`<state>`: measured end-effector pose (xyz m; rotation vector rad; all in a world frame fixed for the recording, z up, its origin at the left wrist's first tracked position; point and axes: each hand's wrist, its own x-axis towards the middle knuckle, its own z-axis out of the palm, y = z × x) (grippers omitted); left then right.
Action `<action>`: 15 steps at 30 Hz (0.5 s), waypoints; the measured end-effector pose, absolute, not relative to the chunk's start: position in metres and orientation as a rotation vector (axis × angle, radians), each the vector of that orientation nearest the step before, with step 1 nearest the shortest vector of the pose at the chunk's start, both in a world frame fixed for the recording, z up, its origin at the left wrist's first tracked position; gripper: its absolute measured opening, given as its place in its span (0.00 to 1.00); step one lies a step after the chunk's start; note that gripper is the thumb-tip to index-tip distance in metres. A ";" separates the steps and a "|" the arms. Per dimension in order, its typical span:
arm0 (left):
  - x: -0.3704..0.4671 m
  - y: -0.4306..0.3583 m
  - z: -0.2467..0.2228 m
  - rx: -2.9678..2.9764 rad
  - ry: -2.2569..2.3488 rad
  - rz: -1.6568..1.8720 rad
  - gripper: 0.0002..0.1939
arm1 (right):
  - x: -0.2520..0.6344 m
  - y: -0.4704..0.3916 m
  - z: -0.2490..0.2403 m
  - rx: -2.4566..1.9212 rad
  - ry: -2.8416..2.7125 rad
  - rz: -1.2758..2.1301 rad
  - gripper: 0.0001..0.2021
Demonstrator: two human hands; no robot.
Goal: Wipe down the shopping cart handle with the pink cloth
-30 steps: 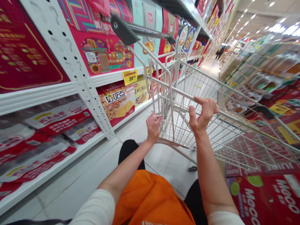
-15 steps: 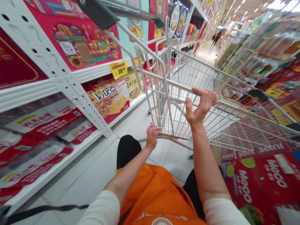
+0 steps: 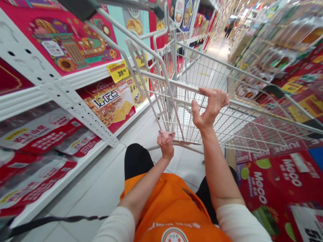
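Note:
A wire shopping cart (image 3: 191, 89) stands right in front of me, its basket stretching to the right. My right hand (image 3: 210, 106) has its fingers hooked over the cart's upper side rail, with the thumb raised on the near side. Lower and to the left, my left hand (image 3: 166, 144) is closed around a small pinkish cloth (image 3: 166, 134), held against the bottom corner of the cart's frame. The cloth partly hides the frame there.
White shelves (image 3: 50, 85) with boxed snacks and bagged goods run along the left. Red drink cartons (image 3: 285, 188) are stacked at the right, with packaged bottles (image 3: 282, 57) beyond them. A person (image 3: 229, 28) is far down the aisle. A dark strap (image 3: 58, 219) crosses the lower left.
The view has shifted slightly, so the cart, shelves and my right hand appear further left. My left hand still holds the cloth at the cart's corner, with its knuckles turned more upward.

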<state>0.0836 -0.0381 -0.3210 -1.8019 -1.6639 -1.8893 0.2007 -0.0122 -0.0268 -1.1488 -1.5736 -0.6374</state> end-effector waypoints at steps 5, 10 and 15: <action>0.091 -0.005 -0.294 -1.900 -1.378 -1.800 0.05 | 0.201 -0.016 -0.025 -1.139 -1.566 -0.649 0.18; 0.073 -0.031 -0.322 -2.196 -1.185 -1.613 0.15 | 0.205 -0.018 -0.026 -1.192 -1.621 -0.647 0.20; 0.078 -0.050 -0.317 -2.163 -1.208 -1.661 0.15 | 0.208 -0.016 -0.031 -1.267 -1.644 -0.686 0.21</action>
